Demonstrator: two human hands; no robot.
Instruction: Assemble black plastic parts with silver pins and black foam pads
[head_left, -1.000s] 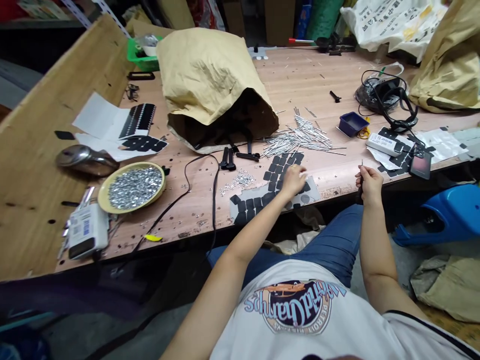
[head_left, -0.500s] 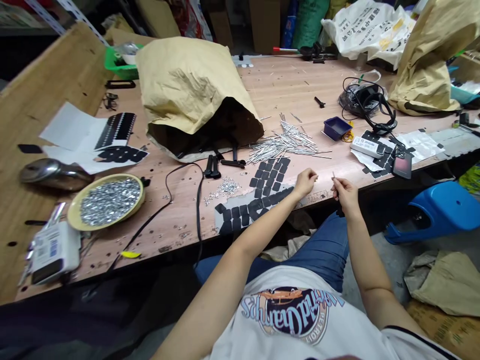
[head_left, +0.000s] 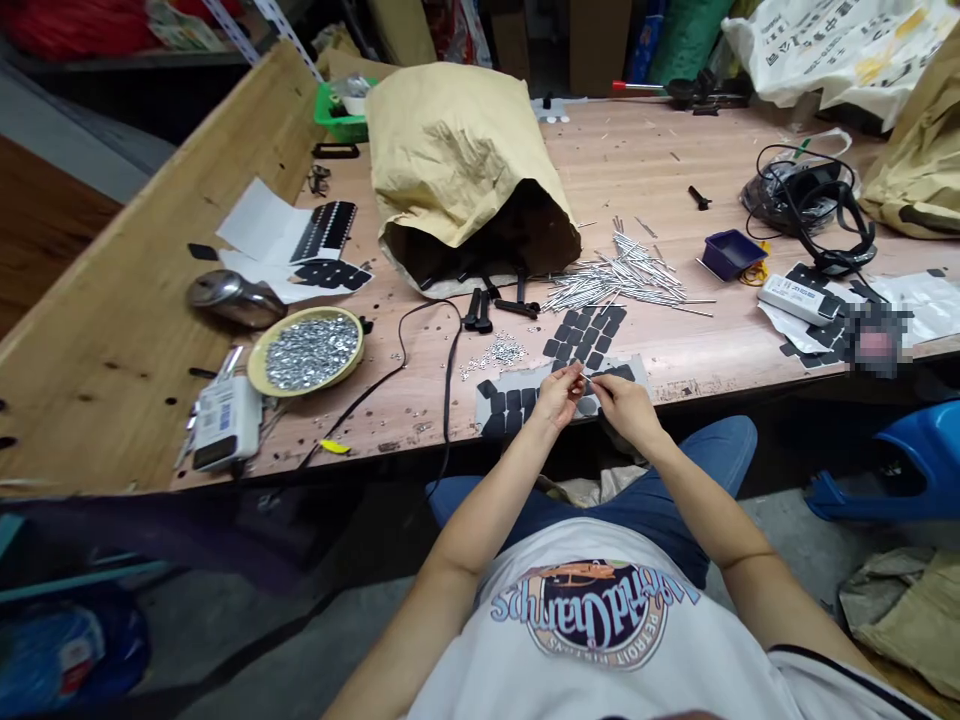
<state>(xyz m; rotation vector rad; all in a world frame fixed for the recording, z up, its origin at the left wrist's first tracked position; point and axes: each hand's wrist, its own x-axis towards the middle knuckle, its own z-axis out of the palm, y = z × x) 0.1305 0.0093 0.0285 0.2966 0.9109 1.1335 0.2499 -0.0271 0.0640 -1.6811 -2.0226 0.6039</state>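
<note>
My left hand (head_left: 559, 395) and my right hand (head_left: 622, 405) meet over the near table edge, fingertips pinched together on a thin metal pin (head_left: 586, 380) held between them. They hover just above a grey backing sheet with black pads (head_left: 525, 397). More black pads (head_left: 585, 335) lie just beyond, and a heap of metal pins (head_left: 616, 277) lies farther back. A scatter of tiny metal washers (head_left: 501, 353) sits left of the pads.
An open brown paper bag (head_left: 465, 170) lies on the wooden table (head_left: 645, 170), with black parts (head_left: 480, 308) at its mouth. A yellow dish of silver pieces (head_left: 307, 350), a black cable (head_left: 420, 340), a blue tray (head_left: 731, 253) and a blue stool (head_left: 900, 465) are around.
My hands were apart, the left over the pads and the right holding a pin upright. They have come together in front of me. The view has shifted.
</note>
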